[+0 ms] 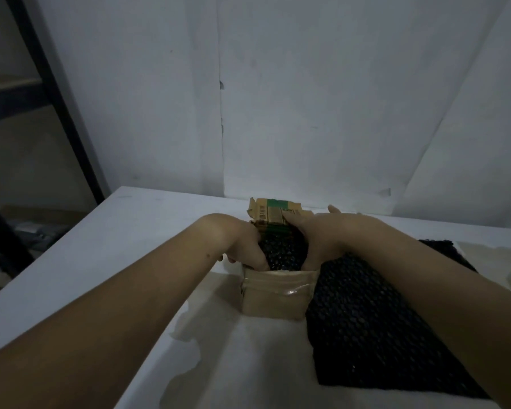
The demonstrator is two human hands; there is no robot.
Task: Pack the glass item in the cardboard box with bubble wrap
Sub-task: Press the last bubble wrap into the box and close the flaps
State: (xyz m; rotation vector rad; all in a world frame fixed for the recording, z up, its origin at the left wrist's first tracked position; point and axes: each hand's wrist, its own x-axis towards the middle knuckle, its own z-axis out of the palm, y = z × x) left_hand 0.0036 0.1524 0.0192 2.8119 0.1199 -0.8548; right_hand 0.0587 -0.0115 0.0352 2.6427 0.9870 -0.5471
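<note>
Wrapped bundle [283, 250], clamped in fingers of left hand [242, 246] and right hand [325, 240], is being seated in cardboard box [275, 296]; flap-folding is judged next

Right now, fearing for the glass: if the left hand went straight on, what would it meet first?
Probably the bubble wrap in the box: the left hand points down at it; depth is unclear.

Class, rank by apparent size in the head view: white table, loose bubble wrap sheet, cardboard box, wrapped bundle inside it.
1. white table
2. loose bubble wrap sheet
3. cardboard box
4. wrapped bundle, partly hidden
</note>
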